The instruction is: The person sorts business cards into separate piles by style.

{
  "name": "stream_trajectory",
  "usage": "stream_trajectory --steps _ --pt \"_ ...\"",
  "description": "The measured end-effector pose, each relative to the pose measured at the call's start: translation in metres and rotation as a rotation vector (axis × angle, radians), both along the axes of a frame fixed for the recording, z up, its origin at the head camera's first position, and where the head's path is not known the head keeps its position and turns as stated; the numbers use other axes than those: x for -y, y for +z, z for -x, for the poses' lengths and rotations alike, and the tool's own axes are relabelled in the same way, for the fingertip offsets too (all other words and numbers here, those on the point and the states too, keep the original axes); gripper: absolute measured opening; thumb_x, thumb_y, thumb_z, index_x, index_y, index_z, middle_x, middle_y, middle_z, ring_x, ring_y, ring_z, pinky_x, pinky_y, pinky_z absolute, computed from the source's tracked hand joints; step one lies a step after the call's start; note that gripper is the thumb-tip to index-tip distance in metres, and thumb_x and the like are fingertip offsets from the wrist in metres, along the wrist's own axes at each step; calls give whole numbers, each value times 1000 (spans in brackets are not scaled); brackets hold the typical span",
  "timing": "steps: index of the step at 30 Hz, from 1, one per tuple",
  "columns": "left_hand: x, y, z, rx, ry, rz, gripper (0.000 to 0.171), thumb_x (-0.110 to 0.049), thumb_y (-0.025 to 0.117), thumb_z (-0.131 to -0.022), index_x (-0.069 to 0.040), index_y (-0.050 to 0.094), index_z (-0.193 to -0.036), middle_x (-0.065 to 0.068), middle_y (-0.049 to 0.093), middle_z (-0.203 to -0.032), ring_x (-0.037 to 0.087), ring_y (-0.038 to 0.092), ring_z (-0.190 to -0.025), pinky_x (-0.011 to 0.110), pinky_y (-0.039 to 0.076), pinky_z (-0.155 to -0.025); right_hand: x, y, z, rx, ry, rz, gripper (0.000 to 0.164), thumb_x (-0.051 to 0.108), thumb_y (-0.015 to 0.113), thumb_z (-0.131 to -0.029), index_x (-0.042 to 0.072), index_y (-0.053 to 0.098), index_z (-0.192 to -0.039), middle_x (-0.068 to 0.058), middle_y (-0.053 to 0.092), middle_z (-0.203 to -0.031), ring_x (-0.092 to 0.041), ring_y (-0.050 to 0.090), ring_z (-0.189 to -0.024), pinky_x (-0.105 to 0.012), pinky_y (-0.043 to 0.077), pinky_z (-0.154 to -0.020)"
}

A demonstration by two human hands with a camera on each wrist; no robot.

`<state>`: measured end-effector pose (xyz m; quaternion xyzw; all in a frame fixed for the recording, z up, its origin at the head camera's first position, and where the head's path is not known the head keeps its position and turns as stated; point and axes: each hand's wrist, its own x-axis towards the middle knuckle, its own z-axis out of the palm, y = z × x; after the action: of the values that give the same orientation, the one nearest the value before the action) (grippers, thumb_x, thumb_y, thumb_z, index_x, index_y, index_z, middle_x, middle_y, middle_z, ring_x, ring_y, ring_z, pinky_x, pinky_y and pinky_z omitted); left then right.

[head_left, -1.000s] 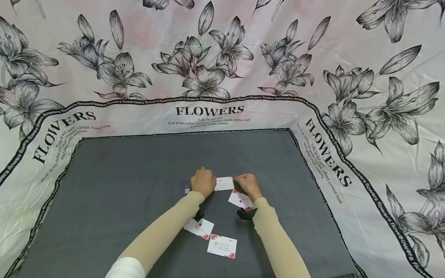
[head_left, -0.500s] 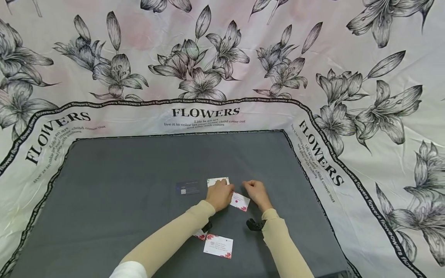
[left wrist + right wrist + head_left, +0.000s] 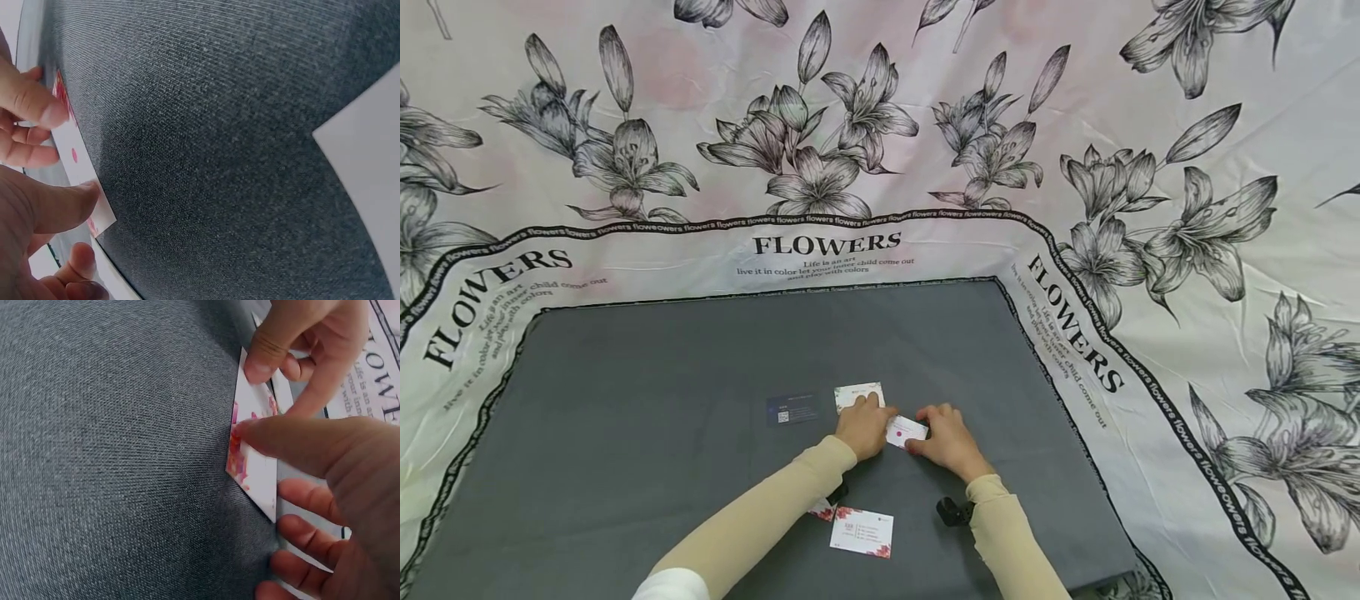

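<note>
My left hand (image 3: pixel 863 427) grips the left end of a white business card (image 3: pixel 902 432) with a red dot and red flower corners. Its thumb (image 3: pixel 78 203) lies on that card's face. Part of the same hand covers the lower edge of another white card (image 3: pixel 856 393). At the red-dotted card's right end is my right hand (image 3: pixel 951 437), its fingers spread. In the right wrist view its thumb (image 3: pixel 269 434) reaches over the printed flowers, with the other fingers beyond the edge. The card lies at a slant.
A dark blue card (image 3: pixel 792 409) lies to the left on the grey cloth (image 3: pixel 662 417). Nearer me are a flower-cornered white card (image 3: pixel 862 533) and another white card (image 3: pixel 822 508), mostly hidden by my left forearm. A flower-printed border (image 3: pixel 827 254) surrounds the grey area.
My left hand has moved right from between the blue and upper white cards onto the red-dotted card. My right hand has come off that card's top side and spread its fingers around its right end.
</note>
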<state>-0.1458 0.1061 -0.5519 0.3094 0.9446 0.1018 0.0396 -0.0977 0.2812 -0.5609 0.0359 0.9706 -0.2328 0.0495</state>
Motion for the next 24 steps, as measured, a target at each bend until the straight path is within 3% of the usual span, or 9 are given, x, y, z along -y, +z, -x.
stream_trajectory --steps 5,10,15,20,22,24 --pt "-2 1 -1 -28 -2 -5 40 -15 67 -79 -27 67 -118 8 59 -96 23 56 -81 39 50 -59 4 5 -2 26 -4 -48 43 36 80 -73 12 63 -105 -8 53 -103 -24 44 -96 -40 42 -80" --pt "-3 2 -1 -20 -9 -15 39 -15 69 -77 -23 67 -114 8 59 -96 24 55 -81 39 48 -58 1 3 -2 41 2 -1 41 32 81 -73 11 60 -102 -6 56 -98 -22 48 -89 -38 43 -75" --pt "-2 2 -2 -27 6 -45 34 -17 71 -77 -19 64 -110 9 60 -97 26 57 -84 41 50 -60 -10 -2 1 51 -17 246 30 14 75 -76 8 58 -100 -2 61 -81 -13 52 -70 -28 41 -63" --pt "-1 0 -1 -13 31 -64 30 -20 71 -80 -15 62 -107 9 61 -97 26 58 -87 44 51 -64 -25 -5 3 76 -161 592 24 7 70 -80 -1 60 -101 -3 62 -76 -9 51 -66 -24 40 -62" --pt "-1 -1 0 -11 35 -61 29 -22 71 -81 -14 60 -106 8 61 -98 25 59 -88 43 52 -64 -28 -5 3 81 -217 645 25 9 71 -82 -3 62 -102 -4 63 -75 -9 51 -66 -25 40 -62" --pt "-2 -1 0 -17 34 -64 28 -22 71 -81 -13 58 -104 8 61 -97 25 59 -87 42 51 -64 -29 -6 4 75 -239 610 26 13 72 -83 -2 64 -102 -2 62 -75 -9 51 -65 -25 40 -61"
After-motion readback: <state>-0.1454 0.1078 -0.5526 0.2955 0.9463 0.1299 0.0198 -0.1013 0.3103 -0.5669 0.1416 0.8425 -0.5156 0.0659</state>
